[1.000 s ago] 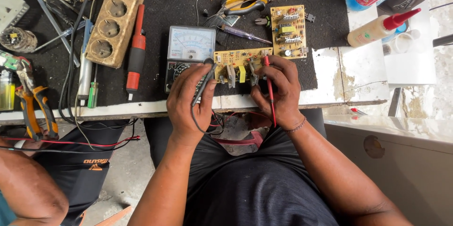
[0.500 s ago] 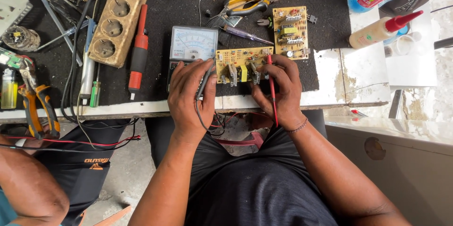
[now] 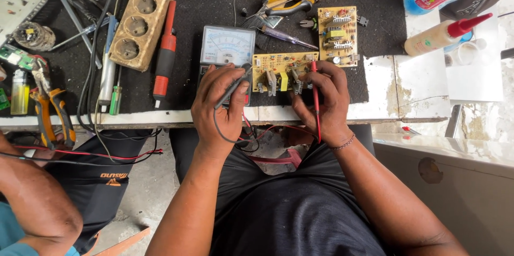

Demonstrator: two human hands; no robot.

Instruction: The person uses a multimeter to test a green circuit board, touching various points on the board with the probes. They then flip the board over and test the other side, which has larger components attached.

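Black matting is covering the worn surface (image 3: pixel 407 82); since a second ago my hands are barely shifting, so probing is continuing; my left hand (image 3: pixel 219 103) is pinching one black probe (image 3: pixel 234 86), my right hand (image 3: pixel 321 101) one red probe (image 3: pixel 316 98), both touching the near circuit board (image 3: pixel 284 69); two boards and one meter (image 3: pixel 227 47) are lying here.

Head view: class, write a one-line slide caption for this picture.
Left hand and right hand hold a black probe and red probe on a circuit board beside an analogue multimeter.
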